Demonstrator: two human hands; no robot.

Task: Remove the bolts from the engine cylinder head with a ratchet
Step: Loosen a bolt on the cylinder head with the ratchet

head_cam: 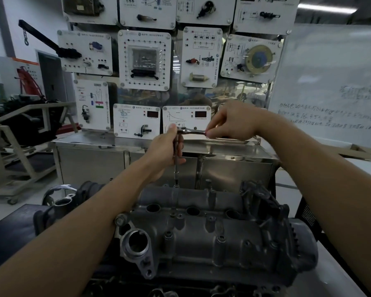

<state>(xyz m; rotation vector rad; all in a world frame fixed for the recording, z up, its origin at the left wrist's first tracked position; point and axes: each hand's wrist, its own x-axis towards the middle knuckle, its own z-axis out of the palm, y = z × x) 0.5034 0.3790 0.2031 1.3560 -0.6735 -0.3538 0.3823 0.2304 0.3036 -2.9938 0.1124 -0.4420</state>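
While your left hand [166,146] is wrapped around the extension bar [176,168], fingers curled tight on it right under the head of the ratchet [192,131] with the thumb up beside the head, your right hand [234,123] is out at the far end of the handle. It's pinching the handle between thumb and fingertips, not grabbing it with a full fist. The handle lies pretty much level and points off to your right.

The bar runs straight down from your left hand, and the socket [176,182] on the bottom of it sits on the back edge of the cylinder head [201,239], about the middle of its length. Can't see the bolt under the socket, it's covered. A few other bolts [168,234] sit along the front side of the head, nearer to you, and three round plug holes [192,211] run along the top. The head itself is low in the view, between your forearms, with a big round port [126,249] on its left end.

Behind it there's a shiny steel cabinet [234,168], above that a wall of white training panels [145,58] with parts mounted on them, and a whiteboard [330,78] with handwriting off to the right. Over on the left is another engine on a stand [30,123].
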